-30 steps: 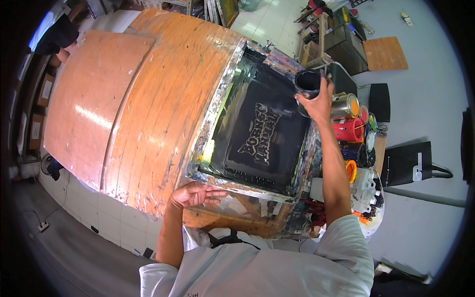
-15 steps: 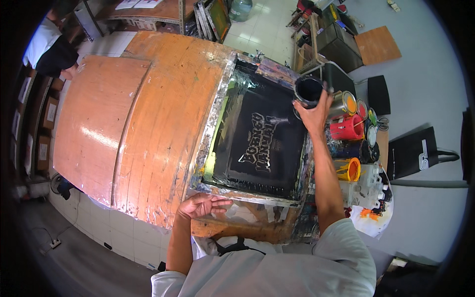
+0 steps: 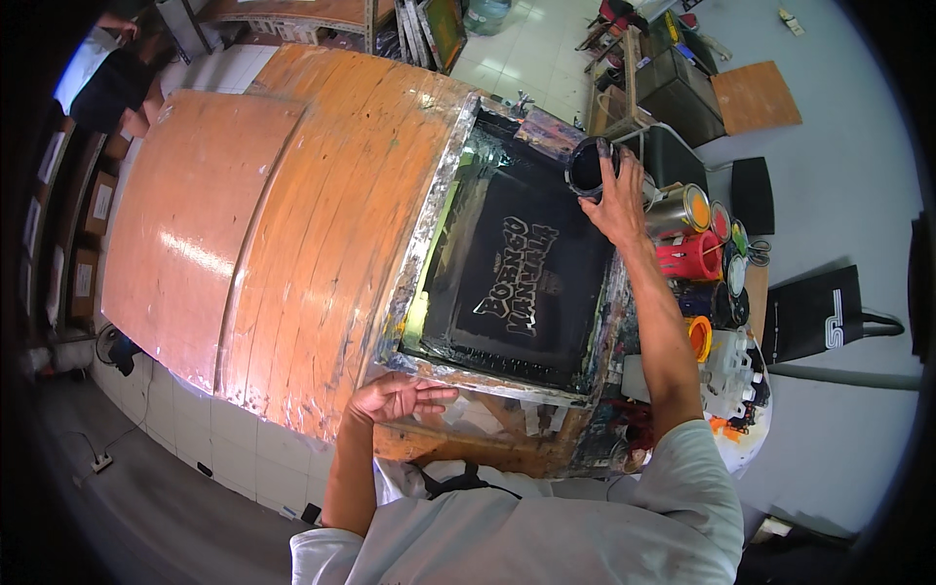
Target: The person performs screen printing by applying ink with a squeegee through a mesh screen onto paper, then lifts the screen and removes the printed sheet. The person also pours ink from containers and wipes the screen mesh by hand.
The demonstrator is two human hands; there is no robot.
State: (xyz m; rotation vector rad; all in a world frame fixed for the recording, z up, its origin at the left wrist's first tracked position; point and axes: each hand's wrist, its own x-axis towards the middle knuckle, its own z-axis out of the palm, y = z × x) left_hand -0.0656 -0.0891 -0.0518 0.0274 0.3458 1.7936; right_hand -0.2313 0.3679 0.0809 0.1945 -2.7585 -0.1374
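My right hand (image 3: 619,203) grips a black ink tub (image 3: 583,175) over the far right corner of a screen-printing frame (image 3: 446,195). The tub's dark mouth faces up, and its contents cannot be made out. Dark ink smears mark the fingertips. Black ink covers much of the screen mesh (image 3: 526,200), around a lighter outlined lettering design (image 3: 515,278). At the frame's near left corner, my left hand (image 3: 398,398) is held palm up with fingers stretched out, holding nothing. A paint-stained strip (image 3: 549,135) lies along the frame's far edge.
To the right stand an orange paint can (image 3: 682,210), a red tub (image 3: 687,255), an orange-rimmed pot (image 3: 699,338) and clear plastic jugs (image 3: 729,375). The wooden table (image 3: 331,195) carries a loose board (image 3: 195,224) at left. Another person (image 3: 105,88) stands far left.
My right hand has moved the tub slightly left, farther over the screen. My left hand stays by the frame's near corner. The whole view has shifted a little.
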